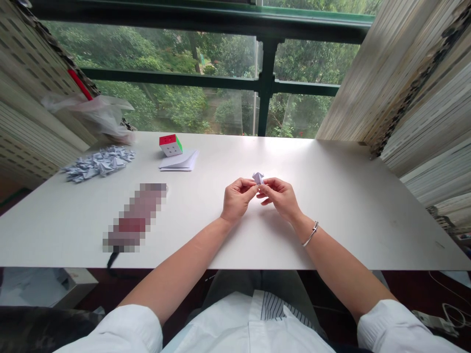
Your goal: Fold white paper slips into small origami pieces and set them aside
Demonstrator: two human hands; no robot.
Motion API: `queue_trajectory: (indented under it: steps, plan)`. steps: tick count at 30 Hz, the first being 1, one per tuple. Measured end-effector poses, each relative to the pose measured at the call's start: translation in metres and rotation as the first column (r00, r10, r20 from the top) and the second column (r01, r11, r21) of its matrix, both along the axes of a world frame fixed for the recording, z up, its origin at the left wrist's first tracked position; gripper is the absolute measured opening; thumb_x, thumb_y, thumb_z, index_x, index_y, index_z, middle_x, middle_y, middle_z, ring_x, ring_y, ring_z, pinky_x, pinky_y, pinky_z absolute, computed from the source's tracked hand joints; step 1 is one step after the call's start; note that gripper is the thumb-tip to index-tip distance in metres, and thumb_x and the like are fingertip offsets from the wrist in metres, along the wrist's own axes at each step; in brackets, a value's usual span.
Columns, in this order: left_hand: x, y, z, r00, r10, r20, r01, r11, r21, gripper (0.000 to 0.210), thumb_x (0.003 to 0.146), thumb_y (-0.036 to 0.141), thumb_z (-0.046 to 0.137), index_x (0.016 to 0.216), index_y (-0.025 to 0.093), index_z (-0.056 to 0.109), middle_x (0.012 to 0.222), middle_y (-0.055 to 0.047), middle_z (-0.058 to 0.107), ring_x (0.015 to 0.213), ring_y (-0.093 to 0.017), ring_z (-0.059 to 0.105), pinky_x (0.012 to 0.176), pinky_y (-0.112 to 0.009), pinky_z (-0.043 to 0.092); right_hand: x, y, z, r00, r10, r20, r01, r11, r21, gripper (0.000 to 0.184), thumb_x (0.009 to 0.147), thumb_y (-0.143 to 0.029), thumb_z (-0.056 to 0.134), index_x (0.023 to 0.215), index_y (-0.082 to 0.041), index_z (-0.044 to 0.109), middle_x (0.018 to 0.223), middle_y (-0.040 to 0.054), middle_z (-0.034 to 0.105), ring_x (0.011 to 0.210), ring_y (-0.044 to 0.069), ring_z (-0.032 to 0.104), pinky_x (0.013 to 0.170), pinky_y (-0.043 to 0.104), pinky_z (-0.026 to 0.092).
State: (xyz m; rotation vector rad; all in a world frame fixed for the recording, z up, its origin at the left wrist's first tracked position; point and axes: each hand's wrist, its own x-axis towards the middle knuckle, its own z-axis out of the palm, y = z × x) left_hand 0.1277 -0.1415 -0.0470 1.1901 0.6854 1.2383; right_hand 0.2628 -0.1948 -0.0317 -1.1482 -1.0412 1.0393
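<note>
A small folded piece of white paper (258, 178) is pinched between my two hands, a little above the middle of the white table. My left hand (237, 197) grips its left side between thumb and fingers. On the other side, my right hand (280, 197) pinches it too, with the lower fingers curled beneath. The paper shows pointed corners at its top; its lower part is hidden by my fingertips. A silver bracelet (311, 234) circles my right wrist.
On the white table (349, 206) a puzzle cube (171, 145) rests on folded white sheets (180, 163). A heap of folded paper pieces (100, 163) lies at the left, beside a plastic bag (105, 115). Nearer is a blurred-out oblong item (136, 218) with a black strap. Windows stand behind.
</note>
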Motion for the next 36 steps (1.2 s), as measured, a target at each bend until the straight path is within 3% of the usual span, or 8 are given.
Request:
queue_trajectory:
  steps: [15, 26, 36]
  plan:
    - [0.0004, -0.0021, 0.0021, 0.998, 0.017, -0.059, -0.016, 1.0, 0.015, 0.026, 0.063, 0.029, 0.083, 0.077, 0.016, 0.067, 0.08, -0.003, 0.069, 0.074, -0.015, 0.065, 0.073, -0.031, 0.053, -0.0008, 0.0004, -0.0011, 0.999, -0.025, -0.025, 0.025, 0.999, -0.025, 0.036, 0.069, -0.049, 0.078, 0.086, -0.019, 0.067, 0.071, 0.0013, 0.071, 0.068, 0.018, 0.072, 0.051, 0.025, 0.057]
    - [0.0023, -0.001, 0.0041, 1.0, 0.027, -0.002, -0.027, 1.0, -0.005, 0.036, 0.06, 0.026, 0.085, 0.082, 0.017, 0.058, 0.076, 0.002, 0.062, 0.069, -0.011, 0.062, 0.069, -0.028, 0.054, -0.0009, 0.0023, -0.0025, 0.999, -0.036, -0.022, 0.034, 0.996, -0.085, 0.035, 0.067, -0.048, 0.079, 0.082, -0.019, 0.067, 0.067, 0.0011, 0.07, 0.063, 0.016, 0.07, 0.048, 0.022, 0.053]
    - [0.002, -0.0011, 0.0047, 1.0, -0.017, 0.015, 0.019, 0.988, -0.155, 0.043, 0.058, 0.023, 0.085, 0.091, 0.016, 0.058, 0.079, 0.0, 0.065, 0.069, -0.013, 0.065, 0.073, -0.033, 0.056, 0.0031, 0.001, 0.0034, 1.0, -0.007, 0.002, 0.007, 0.984, -0.177, 0.037, 0.068, -0.049, 0.078, 0.087, -0.019, 0.068, 0.081, 0.004, 0.073, 0.068, 0.017, 0.071, 0.047, 0.02, 0.052]
